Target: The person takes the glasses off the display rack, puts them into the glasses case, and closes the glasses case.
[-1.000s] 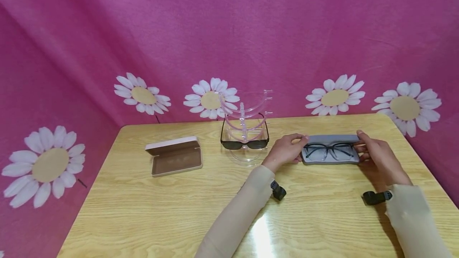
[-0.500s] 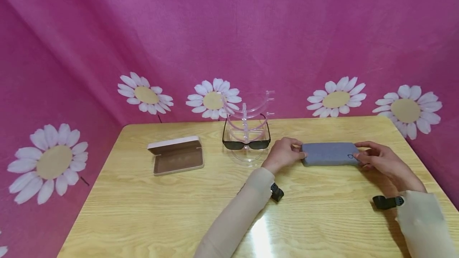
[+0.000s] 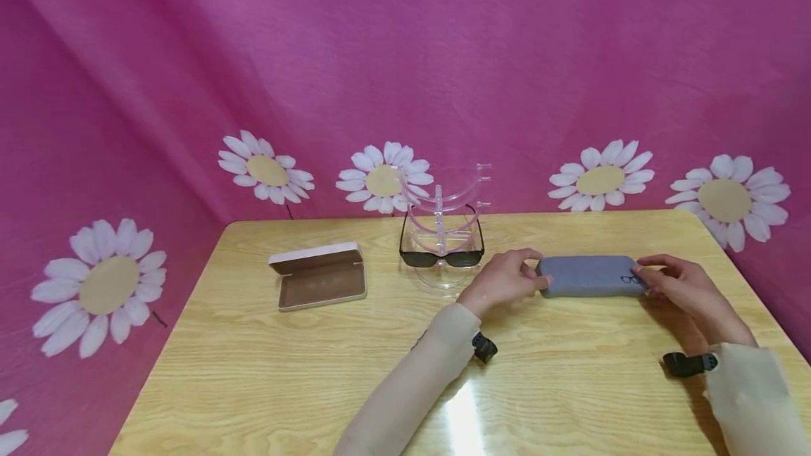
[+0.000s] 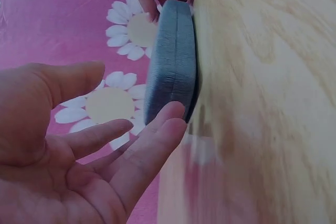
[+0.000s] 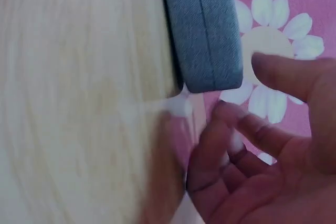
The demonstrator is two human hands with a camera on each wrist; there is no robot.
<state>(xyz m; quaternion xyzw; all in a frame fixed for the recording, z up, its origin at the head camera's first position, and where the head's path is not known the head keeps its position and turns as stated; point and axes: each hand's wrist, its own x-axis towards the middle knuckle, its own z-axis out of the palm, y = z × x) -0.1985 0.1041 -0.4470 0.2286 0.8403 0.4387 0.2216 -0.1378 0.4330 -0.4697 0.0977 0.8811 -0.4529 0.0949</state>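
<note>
A closed grey-blue glasses case [image 3: 589,276] with a small glasses print lies on the right part of the table. At its left end is my left hand [image 3: 507,279]; in the left wrist view its fingers [image 4: 142,161] are extended beside the case's end, thumb apart, not gripping. Whether those fingertips touch it I cannot tell. My right hand [image 3: 693,294] is by the right end; in the right wrist view a gap shows between the case [image 5: 207,35] and its thumb and loosely bent fingers [image 5: 257,135]. The case's inside is hidden.
Left of my hands stands a clear display rack [image 3: 440,220] bearing black sunglasses [image 3: 442,259]. Farther left, an open glasses case [image 3: 323,281] with a brown lining lies on the wooden table [image 3: 304,385]. A pink curtain [image 3: 443,55] with daisies hangs behind.
One second ago the grey case was open with black-framed glasses inside. Its lid has come down and now covers them. My hands have loosened from its ends; the view has shifted slightly.
</note>
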